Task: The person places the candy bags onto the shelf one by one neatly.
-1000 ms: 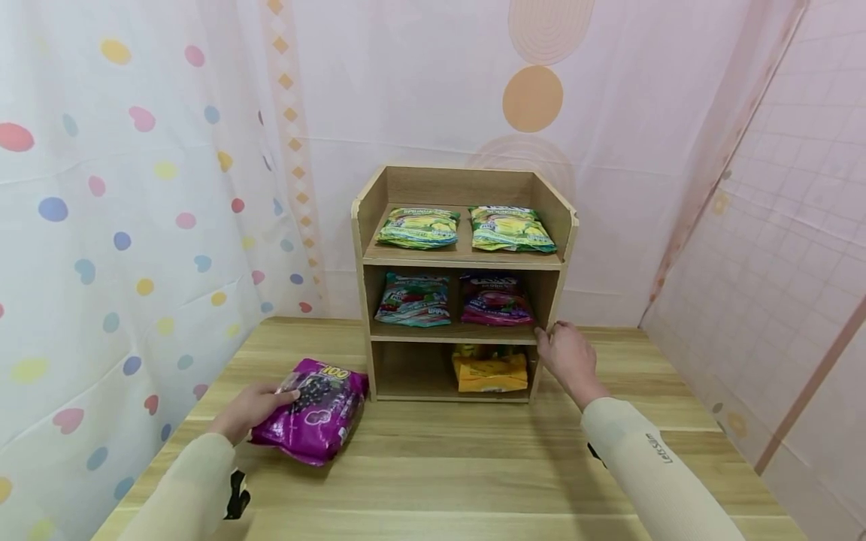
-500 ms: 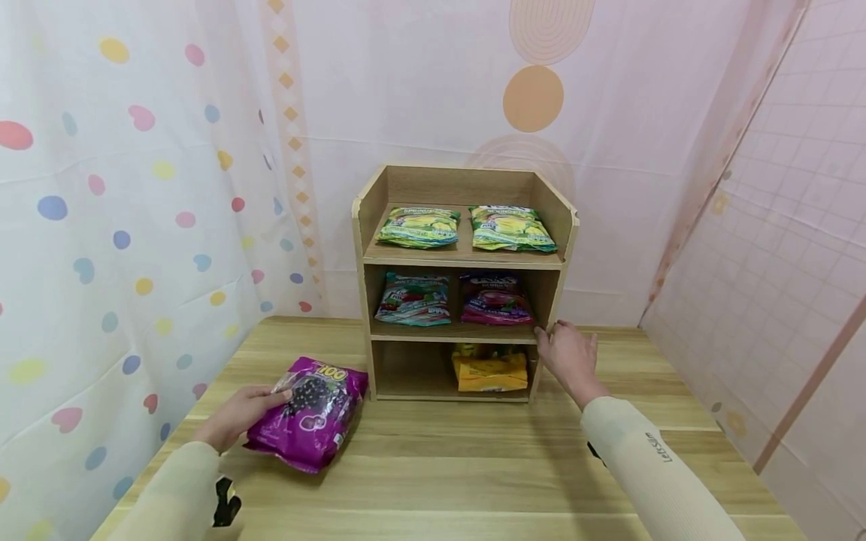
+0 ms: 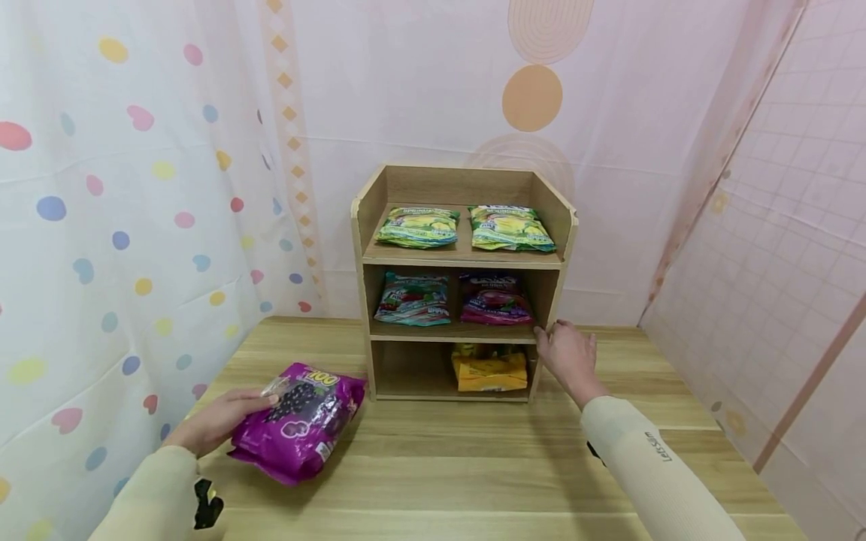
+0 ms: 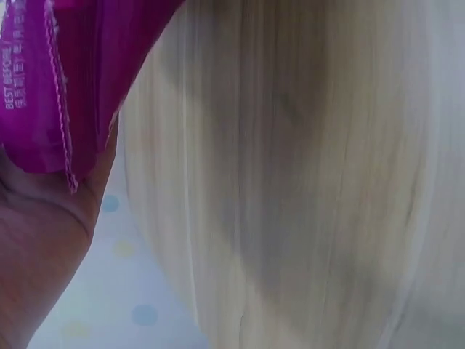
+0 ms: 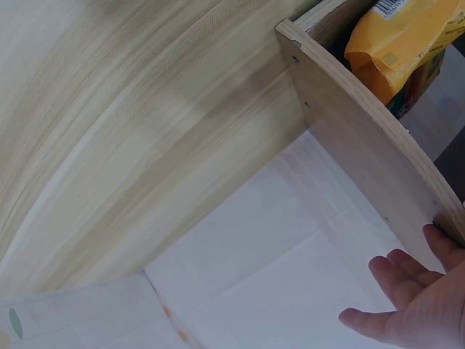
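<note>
A shiny purple candy bag (image 3: pixel 307 421) with a grape picture is tilted above the left side of the wooden table. My left hand (image 3: pixel 219 421) grips its left edge, thumb on top and the other fingers hidden underneath. In the left wrist view the crimped end of the purple bag (image 4: pixel 54 87) lies against the palm. My right hand (image 3: pixel 570 357) touches the right side of a small wooden shelf (image 3: pixel 467 338) near the middle board. The right wrist view shows loosely spread fingers (image 5: pixel 398 287), one of them against the side panel (image 5: pixel 363 138).
Two green-yellow candy bags (image 3: pixel 418 228) lie on the top board. A teal bag (image 3: pixel 414 300) and a dark berry-coloured bag (image 3: pixel 496 300) lie on the middle one. A yellow bag (image 3: pixel 490 372) stands at the bottom right. Patterned curtains (image 3: pixel 419 83) enclose the table (image 3: pixel 460 466).
My left hand has drawn the purple bag a little left and toward me, tilting it slightly. The right hand and the shelf have stayed put.
</note>
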`<state>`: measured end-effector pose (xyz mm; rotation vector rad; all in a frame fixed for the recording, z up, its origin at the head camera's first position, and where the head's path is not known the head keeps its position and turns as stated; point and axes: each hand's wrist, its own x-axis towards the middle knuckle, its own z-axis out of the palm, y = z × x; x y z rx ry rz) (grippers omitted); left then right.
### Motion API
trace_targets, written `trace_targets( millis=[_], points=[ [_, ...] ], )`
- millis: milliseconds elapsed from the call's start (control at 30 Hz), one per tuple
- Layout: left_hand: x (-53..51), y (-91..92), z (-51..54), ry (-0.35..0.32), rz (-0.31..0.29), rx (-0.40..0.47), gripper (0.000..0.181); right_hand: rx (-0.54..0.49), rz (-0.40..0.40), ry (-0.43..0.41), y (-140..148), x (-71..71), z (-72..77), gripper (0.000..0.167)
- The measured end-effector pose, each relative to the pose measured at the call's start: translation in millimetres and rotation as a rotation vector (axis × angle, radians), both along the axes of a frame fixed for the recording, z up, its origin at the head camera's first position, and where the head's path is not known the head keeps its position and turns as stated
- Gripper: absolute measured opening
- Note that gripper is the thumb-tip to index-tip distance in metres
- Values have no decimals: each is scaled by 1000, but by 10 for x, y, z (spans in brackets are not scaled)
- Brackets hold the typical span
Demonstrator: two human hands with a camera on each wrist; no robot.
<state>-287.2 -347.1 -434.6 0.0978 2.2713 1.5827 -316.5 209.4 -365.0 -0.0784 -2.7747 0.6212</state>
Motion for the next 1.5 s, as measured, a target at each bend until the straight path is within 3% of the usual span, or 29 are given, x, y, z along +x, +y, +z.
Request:
trace_targets(
  millis=[167,533,800,1033,1233,1500],
  points=[
    [14,77,27,-38,-104,39,38,0,-3,-3,4,7,8,48],
    [-14,578,56,1,-163,6,35,19,5,7,-7,7,12,47],
    [-26,968,100,9,-122,-42,44,29,5,27,-10,7,8,46],
    [-59,1289,94,72,-63,-22,40,18,4,24,-14,22,12,46],
    [-79,1496,42,96,24,40,42,20,4,24,-8,22,11,46],
    [-107,1618,-105,160,32,114,39,26,5,32,-10,12,7,46]
  ],
)
